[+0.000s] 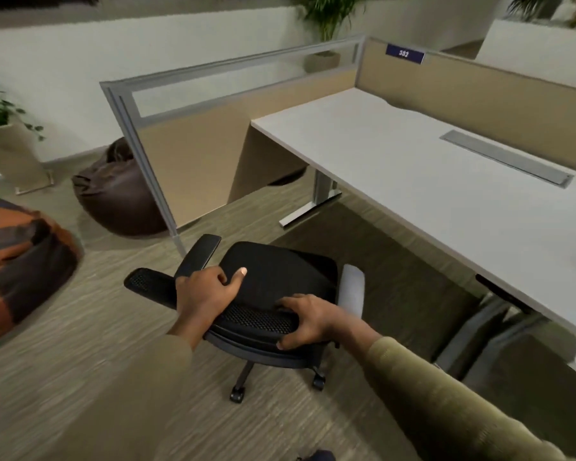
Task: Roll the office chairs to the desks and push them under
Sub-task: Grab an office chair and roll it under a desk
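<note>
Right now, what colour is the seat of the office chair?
Black: the office chair seat, best seen in the head view.

The floor [80, 377] is covered with striped grey-beige carpet. Beyond the left hand [207, 291], a tan partition [193, 141] with a grey metal frame and a glazed top strip is set upright. A brown beanbag [120, 197] is seen just behind its near post, and an orange and dark beanbag [20, 257] is placed well to the left of that hand. A potted plant in a pale planter [10, 151] is stood further off, before a white wall [80, 61]. Far beyond the right hand [308, 319], a second tan screen [479, 91] is fitted with a blue number plate [404, 54], and another potted plant [326, 28] is seen behind the partitions.
</note>
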Tool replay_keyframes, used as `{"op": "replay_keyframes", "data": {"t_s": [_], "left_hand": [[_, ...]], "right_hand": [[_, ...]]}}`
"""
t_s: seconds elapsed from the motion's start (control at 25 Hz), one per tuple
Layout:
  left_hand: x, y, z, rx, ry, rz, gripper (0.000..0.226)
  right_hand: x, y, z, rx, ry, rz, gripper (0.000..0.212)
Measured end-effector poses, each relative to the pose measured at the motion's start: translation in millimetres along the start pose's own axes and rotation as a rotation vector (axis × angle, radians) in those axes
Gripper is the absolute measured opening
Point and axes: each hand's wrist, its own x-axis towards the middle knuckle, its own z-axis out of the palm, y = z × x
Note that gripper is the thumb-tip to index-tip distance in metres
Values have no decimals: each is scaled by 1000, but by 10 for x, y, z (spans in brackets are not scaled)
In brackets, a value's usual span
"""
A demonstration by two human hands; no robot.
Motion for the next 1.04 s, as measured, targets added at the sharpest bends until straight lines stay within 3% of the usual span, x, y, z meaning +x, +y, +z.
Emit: {"op": "replay_keyframes", "data": {"t_s": [0.24,0.44,0.56,0.84,1.04], "left_hand": [[910,526,209,-62,5,89,73],[1617,1003,414,-58,-29,166,73],[2139,1337,604,-49,-81,201,69],[3072,2024,847,-55,-154,235,68],[3652,2455,1057,-66,-196,272,63]], "right_hand": [[428,637,-504,46,-18,103,86],[670,1110,-915,67,82,189,93],[802,1406,-1210,106,187,223,85],[1047,1917,-1989,-223,355,282,91],[1253,2275,-2381,-326,445,337,98]]}}
